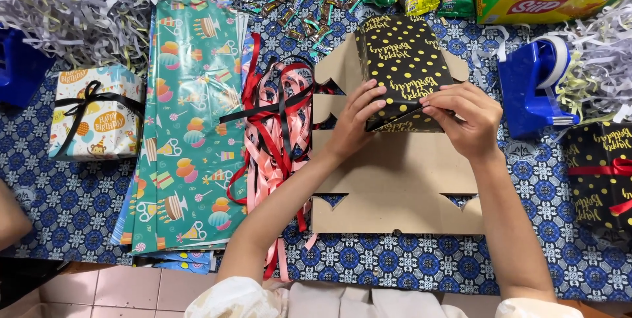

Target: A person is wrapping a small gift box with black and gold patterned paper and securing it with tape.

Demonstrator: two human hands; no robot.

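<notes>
Tablecloth (408, 262) in blue and white pattern is covering the whole table, and everything is lying on it within arm's reach. Sheets of teal wrapping paper (191, 127) are stacked flat along the left half, reaching down to the near edge, probably so one can be pulled off the top. Cardboard (395, 186), a flattened die-cut piece, is lying in the middle and serving as a work pad under the box.

Box (403, 71), wrapped in black paper with gold dots, is resting on the far part of the cardboard, its near end turned toward the person — that end is where the paper flaps are being folded. Left hand (355, 120) is pressing on the near left corner, fingers together against the paper, seemingly to hold the fold down. Right hand (464, 117) is closing over the near right corner, fingertips pinching the flap flat.

Ribbons (276, 127) in red, pink and black are lying in a loose tangle between paper and cardboard. Tape dispenser (536, 84), blue, is standing by the right edge, just beside the right hand — handy for sealing. Another wrapped gift (95, 114) with a black bow is sitting near the left edge.
</notes>
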